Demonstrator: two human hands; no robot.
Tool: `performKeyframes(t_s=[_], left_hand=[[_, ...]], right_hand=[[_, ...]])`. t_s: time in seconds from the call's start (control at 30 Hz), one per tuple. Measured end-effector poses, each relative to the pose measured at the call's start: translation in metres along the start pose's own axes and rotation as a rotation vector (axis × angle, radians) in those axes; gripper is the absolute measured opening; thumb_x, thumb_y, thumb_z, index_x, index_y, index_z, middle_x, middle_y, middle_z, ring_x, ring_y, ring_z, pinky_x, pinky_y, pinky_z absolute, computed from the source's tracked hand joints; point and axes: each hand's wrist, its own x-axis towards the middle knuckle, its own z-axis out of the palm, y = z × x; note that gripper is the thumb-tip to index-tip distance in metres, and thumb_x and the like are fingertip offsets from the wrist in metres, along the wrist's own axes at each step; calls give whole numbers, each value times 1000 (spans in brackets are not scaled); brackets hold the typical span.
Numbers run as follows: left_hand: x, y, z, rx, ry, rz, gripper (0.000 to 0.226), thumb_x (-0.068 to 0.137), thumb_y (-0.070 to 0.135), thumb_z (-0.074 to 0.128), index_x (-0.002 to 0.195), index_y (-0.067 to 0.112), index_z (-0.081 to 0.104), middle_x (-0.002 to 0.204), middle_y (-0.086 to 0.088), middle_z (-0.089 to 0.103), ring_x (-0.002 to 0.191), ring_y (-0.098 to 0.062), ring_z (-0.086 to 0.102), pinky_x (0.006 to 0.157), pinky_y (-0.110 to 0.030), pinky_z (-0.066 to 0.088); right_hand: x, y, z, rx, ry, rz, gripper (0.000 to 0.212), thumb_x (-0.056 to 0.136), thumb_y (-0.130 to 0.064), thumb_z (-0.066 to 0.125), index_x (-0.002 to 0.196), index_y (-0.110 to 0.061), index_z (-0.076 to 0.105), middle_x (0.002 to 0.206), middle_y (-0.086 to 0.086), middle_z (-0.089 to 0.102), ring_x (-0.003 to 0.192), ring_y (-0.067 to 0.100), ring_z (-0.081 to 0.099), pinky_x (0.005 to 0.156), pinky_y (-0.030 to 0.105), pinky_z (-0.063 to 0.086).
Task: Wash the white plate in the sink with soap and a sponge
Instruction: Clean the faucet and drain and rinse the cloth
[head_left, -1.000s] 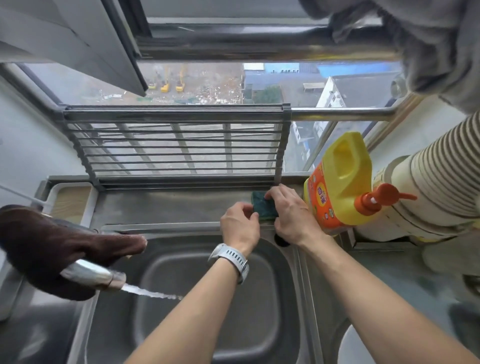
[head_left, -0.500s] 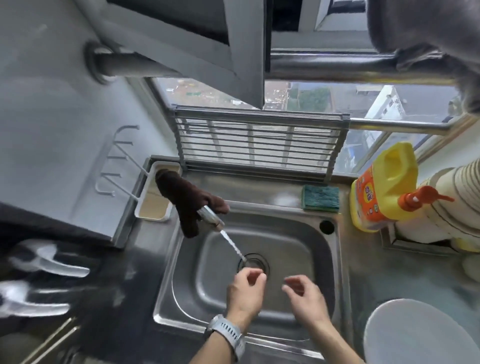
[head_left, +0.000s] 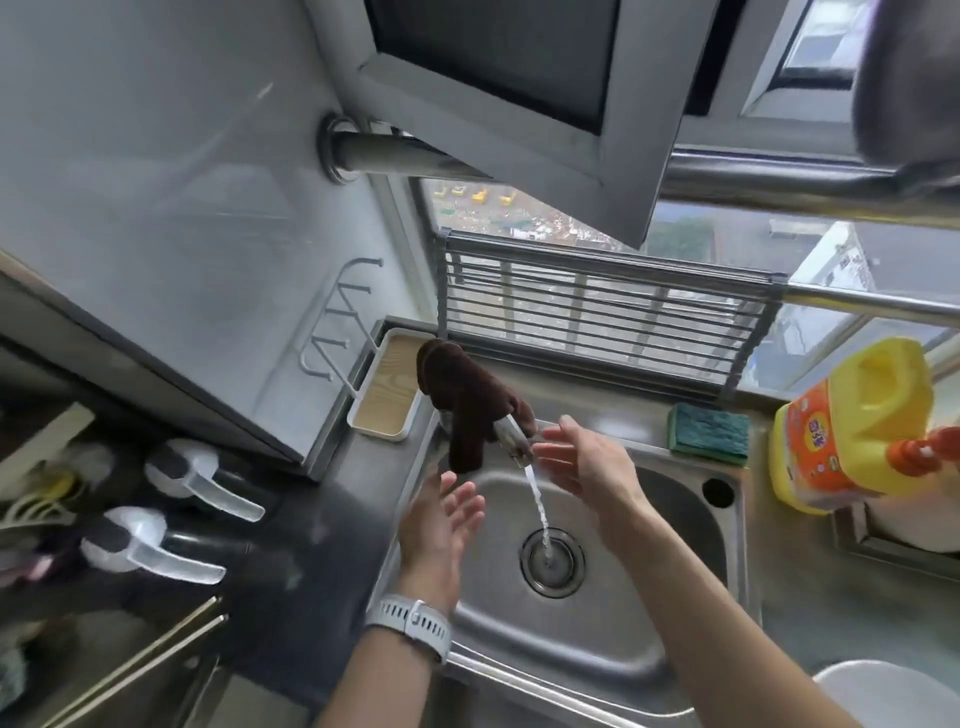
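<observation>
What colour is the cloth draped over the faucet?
Dark brown cloth, seen best in the head view.

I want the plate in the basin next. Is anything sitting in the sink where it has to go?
Nothing visible lies in the sink; only the water stream runs to the drain. Both open hands, left hand and right hand, hover over it. The white plate waits at its right.

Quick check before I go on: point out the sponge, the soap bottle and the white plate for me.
sponge (head_left: 709, 433), head view, middle of its green top face.
soap bottle (head_left: 852, 431), head view, yellow body by the label.
white plate (head_left: 904, 693), head view, visible top surface at the frame's lower right.
</observation>
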Motion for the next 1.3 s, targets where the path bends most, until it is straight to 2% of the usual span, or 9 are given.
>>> performKeyframes(t_s=[0.17, 0.23, 0.3, 0.47, 0.6, 0.77, 0.9, 1.1, 1.3], left_hand=[[-15, 54, 12, -456, -255, -267, 60, 86, 37, 72, 126, -5, 56, 122, -28, 66, 113, -38, 64, 112, -45, 45], [-26, 64, 9, -483, -266, -254, 57, 79, 21, 76, 128, -2, 59, 109, -25, 71, 102, -35, 69, 106, -43, 50], [-37, 74, 2, -482, -292, -174, 48, 76, 13, 74, 121, 1, 63, 104, -23, 74, 91, -33, 74, 94, -39, 56], [-84, 112, -13, -493, -365, 93, 20, 81, 13, 64, 99, 6, 70, 104, -16, 76, 89, -27, 77, 78, -35, 64], [-129, 128, -32, -380, -472, 296, 48, 76, 18, 75, 122, 12, 64, 130, -10, 69, 117, -25, 69, 98, -39, 54], [-146, 103, -55, -113, -481, 384, 53, 59, 13, 90, 107, 12, 68, 123, -15, 70, 108, -29, 72, 86, -34, 60], [-103, 43, -59, -11, -304, 224, 48, 78, -7, 67, 119, 18, 64, 112, -21, 72, 100, -31, 72, 81, -35, 63], [-11, -22, -39, 689, -94, 314, 27, 95, 4, 62, 99, 25, 79, 109, 2, 76, 109, -13, 68, 106, -36, 50], [34, -42, -19, 1492, -154, 506, 32, 70, 39, 85, 99, 28, 76, 98, 3, 51, 93, -13, 60, 94, -20, 47]], right_hand=[[6, -59, 24, -20, -217, 202, 59, 86, -65, 60, 91, -7, 70, 84, 9, 75, 76, 23, 69, 78, 33, 53], [-2, -68, 30, 68, -303, 216, 37, 89, -42, 69, 75, -8, 68, 65, 4, 67, 55, 15, 61, 59, 25, 48], [-4, -79, 30, 143, -283, 107, 9, 89, -12, 71, 87, -3, 73, 67, 4, 72, 58, 14, 66, 54, 23, 51], [-42, -115, 2, 453, -281, -220, 44, 80, 4, 70, 123, -4, 66, 110, 14, 74, 101, 29, 71, 90, 45, 58], [-92, -121, -35, 527, -342, -415, 42, 81, 3, 67, 118, -16, 62, 112, 13, 71, 103, 28, 66, 92, 46, 53], [-119, -83, -83, 442, -311, -417, 45, 84, 7, 60, 123, -16, 57, 114, 19, 70, 100, 26, 69, 77, 34, 61], [-90, -25, -99, 271, -173, -243, 40, 86, 12, 60, 118, -11, 61, 98, 19, 71, 85, 27, 71, 64, 29, 61], [15, 56, -95, -101, 44, -134, 32, 84, 6, 70, 98, -22, 73, 94, 26, 71, 75, 24, 66, 67, 34, 52], [65, 91, -95, -449, 84, -141, 33, 78, -6, 75, 97, -32, 71, 83, 6, 71, 79, 20, 66, 78, 36, 54]])
